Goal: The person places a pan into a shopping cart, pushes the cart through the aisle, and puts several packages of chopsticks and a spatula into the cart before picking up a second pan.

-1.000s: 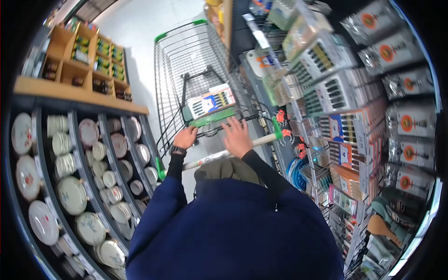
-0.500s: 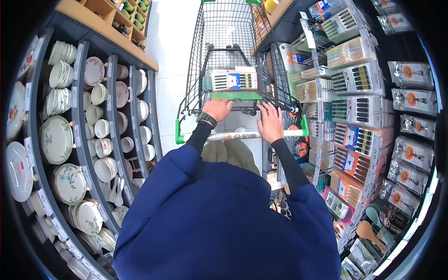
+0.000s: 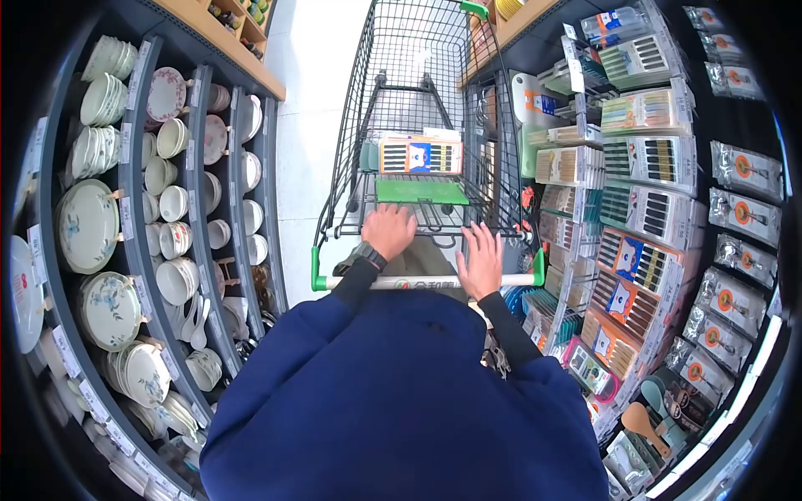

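Note:
Just ahead of me stands a wire shopping cart (image 3: 338, 179) with a pale push bar (image 3: 401, 284) and green end pieces. My left hand (image 3: 388, 230) reaches forward past the bar, wrist lying over it, fingers stretched out and holding nothing. Over the right part of the bar rests my right hand (image 3: 479, 263), fingers spread and pointing forward, its palm apparently against the bar. Inside the cart, near my end, lies a pack of chopsticks (image 3: 421, 156) with a blue and white label. A green panel (image 3: 422, 192) sits between that pack and my hands.
Shelves on the left hold stacked bowls (image 3: 177, 280) and patterned plates (image 3: 88, 225). Racks on the right carry boxed chopsticks (image 3: 639, 259), hanging packets (image 3: 746, 165) and a wooden spoon (image 3: 645, 427). Pale floor (image 3: 305, 108) shows left of the cart.
The shelves have shifted in view toward me. The cart's push bar now sits lower in view and closer to my body, and both hands have come back with it, fingers still extended.

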Tool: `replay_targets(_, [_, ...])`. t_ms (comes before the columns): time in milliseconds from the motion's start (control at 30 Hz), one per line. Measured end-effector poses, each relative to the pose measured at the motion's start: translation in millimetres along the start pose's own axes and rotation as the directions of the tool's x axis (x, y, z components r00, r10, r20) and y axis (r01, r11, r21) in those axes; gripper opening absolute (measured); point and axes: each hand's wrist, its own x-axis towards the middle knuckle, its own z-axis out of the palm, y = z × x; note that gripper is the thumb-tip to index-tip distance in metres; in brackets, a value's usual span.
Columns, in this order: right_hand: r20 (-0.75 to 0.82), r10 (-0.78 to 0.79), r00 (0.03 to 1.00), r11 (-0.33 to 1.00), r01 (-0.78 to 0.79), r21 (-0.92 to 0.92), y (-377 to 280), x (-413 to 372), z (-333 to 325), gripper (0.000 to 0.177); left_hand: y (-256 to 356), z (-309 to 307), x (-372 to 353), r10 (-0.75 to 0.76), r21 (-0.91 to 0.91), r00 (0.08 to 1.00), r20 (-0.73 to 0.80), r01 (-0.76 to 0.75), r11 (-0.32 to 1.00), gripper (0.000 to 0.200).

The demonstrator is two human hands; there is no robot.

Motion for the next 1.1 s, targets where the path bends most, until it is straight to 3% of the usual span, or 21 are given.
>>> replay_targets(167, [0.035,0.017,0.999,1.0,-0.018,0.009,-6.0,-20.1,1.4,0.051,5.1,2.0,-23.2,-0.062,-0.045,0.993,0.101,0.067,0.997,0.03])
replay_targets(233, [0.054,0.017,0.998,0.999,-0.019,0.036,-3.2,-20.8,1.4,0.05,5.4,7.2,-30.3,-0.063,-0.07,0.997,0.033,0.065,0.995,0.029])
replay_targets(300, [0.107,-0.042,0.993,0.992,0.029,0.127,3.7,-19.8,5.9,0.047,6.4,10.9,-34.4,-0.084,-0.083,0.993,0.078,0.091,0.992,0.032])
replay_targets(367, [0.088,-0.039,0.995,0.983,0.022,0.183,11.6,-7.9,11.9,0.04,9.3,9.7,-34.6,-0.125,-0.071,0.992,0.027,0.127,0.989,0.039])
replay_targets(400, [0.1,-0.045,0.994,0.971,0.02,0.24,17.5,1.0,17.5,0.036,9.5,7.3,-33.0,-0.171,-0.053,0.976,0.132,0.179,0.982,0.047])
replay_targets(433, [0.11,-0.052,0.993,0.954,0.017,0.299,22.5,10.4,21.5,0.033,8.9,9.4,-33.4,-0.165,-0.041,0.976,0.143,0.172,0.984,0.047])
replay_targets(500, [0.019,-0.05,0.999,0.928,0.039,0.371,34.6,29.2,31.6,0.03,4.7,14.5,-33.1,-0.162,-0.035,0.973,0.166,0.17,0.985,0.051])
replay_targets(567, [0.154,-0.032,0.987,0.816,-0.063,0.575,54.6,48.8,47.7,0.028,-5.6,16.3,-22.9,-0.134,-0.082,0.965,0.224,0.155,0.984,0.053])
replay_targets(633, [0.181,-0.053,0.982,0.785,-0.071,0.615,80.5,67.7,77.4,0.028,-13.0,17.9,-4.5,-0.104,-0.303,0.969,0.224,0.17,0.938,0.053])
replay_targets(700, [0.16,-0.06,0.985,0.767,-0.057,0.64,104.7,87.7,111.5,0.031,-22.6,20.4,17.6,-0.112,-0.31,0.969,0.22,0.178,0.934,0.052])
replay_targets(767, [0.223,-0.021,0.975,0.778,-0.124,0.616,123.1,107.3,135.1,0.032,-32.0,30.0,37.3,-0.112,-0.328,0.982,0.152,0.157,0.931,0.051])
replay_targets(833, [0.289,0.016,0.957,0.785,-0.191,0.589,142.8,128.4,164.6,0.034,-56.1,53.8,58.6,-0.101,-0.325,0.979,0.179,0.156,0.933,0.051])
replay_targets(900, [0.396,0.089,0.914,0.821,-0.293,0.49,161.6,141.8,197.8,0.036,-80.1,85.5,76.1,-0.199,-0.554,0.926,0.32,0.354,0.753,0.051])
replay_targets(933, [0.401,0.096,0.911,0.815,-0.303,0.494,167.5,146.4,212.0,0.036,-83.7,94.0,85.5,-0.197,-0.548,0.923,0.331,0.358,0.756,0.051])
replay_targets(1000, [0.37,0.231,0.9,0.836,-0.378,0.398,177.2,156.3,236.8,0.036,-92.5,112.1,104.3,-0.371,-0.654,0.799,0.473,0.601,0.46,0.052])
replay_targets(1033, [0.378,0.234,0.896,0.832,-0.385,0.399,183.5,161.4,245.8,0.036,-108.6,130.1,107.2,-0.373,-0.647,0.793,0.481,0.609,0.46,0.052])
replay_targets(1100, [0.339,0.233,0.911,0.91,-0.327,0.254,195.7,168.6,262.3,0.037,-150.4,174.3,105.9,-0.405,-0.437,0.833,0.377,0.546,0.715,0.051])
